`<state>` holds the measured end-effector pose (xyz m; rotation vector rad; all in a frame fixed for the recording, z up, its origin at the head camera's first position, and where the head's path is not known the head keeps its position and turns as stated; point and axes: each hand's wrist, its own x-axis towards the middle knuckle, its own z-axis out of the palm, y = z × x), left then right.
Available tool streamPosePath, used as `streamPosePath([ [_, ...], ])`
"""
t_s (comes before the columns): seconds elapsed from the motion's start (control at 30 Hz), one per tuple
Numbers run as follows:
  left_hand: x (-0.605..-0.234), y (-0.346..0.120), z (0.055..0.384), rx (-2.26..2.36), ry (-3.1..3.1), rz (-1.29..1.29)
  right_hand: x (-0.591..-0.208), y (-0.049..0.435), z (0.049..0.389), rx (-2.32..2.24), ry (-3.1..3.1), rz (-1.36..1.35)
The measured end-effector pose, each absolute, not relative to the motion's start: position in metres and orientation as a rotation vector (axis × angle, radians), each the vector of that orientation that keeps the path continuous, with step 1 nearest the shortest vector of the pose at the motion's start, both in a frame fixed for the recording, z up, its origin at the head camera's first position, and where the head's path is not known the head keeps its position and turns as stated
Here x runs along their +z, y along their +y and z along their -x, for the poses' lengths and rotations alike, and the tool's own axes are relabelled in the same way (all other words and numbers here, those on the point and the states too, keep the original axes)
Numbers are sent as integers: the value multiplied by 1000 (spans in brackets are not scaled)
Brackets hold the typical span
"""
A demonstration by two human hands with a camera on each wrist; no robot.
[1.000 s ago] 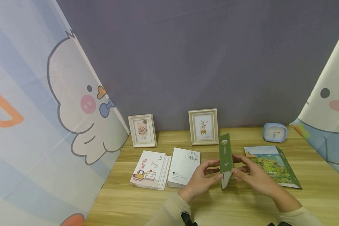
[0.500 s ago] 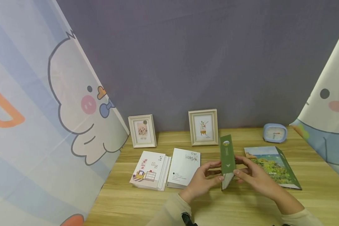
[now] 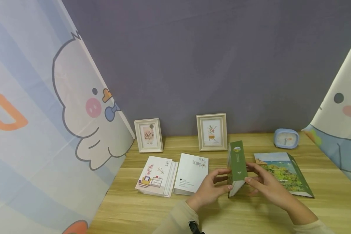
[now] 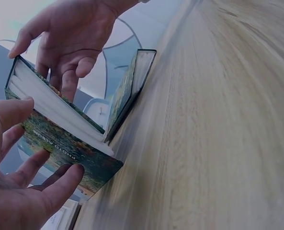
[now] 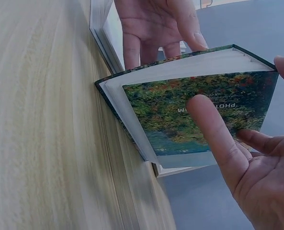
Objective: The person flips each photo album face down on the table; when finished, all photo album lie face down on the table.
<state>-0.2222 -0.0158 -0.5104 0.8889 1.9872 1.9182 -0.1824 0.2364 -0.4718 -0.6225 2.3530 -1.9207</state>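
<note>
A photo album point(image 3: 238, 162) stands on the table with its green spine upward and its page ends toward me. Its covers spread apart toward the bottom. My left hand point(image 3: 211, 188) holds it from the left, fingers against the painted cover and thumb by the near page ends. From the right, my right hand point(image 3: 266, 185) holds it with the thumb at the spine's near corner and the fingers by the other cover. In the right wrist view, the right hand's fingers point(image 5: 218, 134) lie along that cover. A second album point(image 3: 280, 172) with a similar landscape cover lies flat to the right.
Two white books or boxes, one with furniture drawings point(image 3: 155, 175) and one with dark lettering point(image 3: 191, 174), lie to the left. Behind stand a left picture frame point(image 3: 148, 135), a middle picture frame point(image 3: 212, 132) and a blue clock point(image 3: 286, 138). Printed curtains flank the wooden table point(image 3: 210, 216).
The album's spine has tipped and turned to the right, showing more of its width, and the covers have spread. My right hand has moved slightly right with it; the left has barely moved.
</note>
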Motion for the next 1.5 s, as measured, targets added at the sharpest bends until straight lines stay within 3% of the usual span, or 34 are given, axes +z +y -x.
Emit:
streamPosePath([
  [0.7,-515,-18,224,1778,2133,-863,-478,243,180,-1989,2243,652],
  [1.5,-516,-19,223,1599,2280,-856,-489,266,180,-1706,2488,385],
])
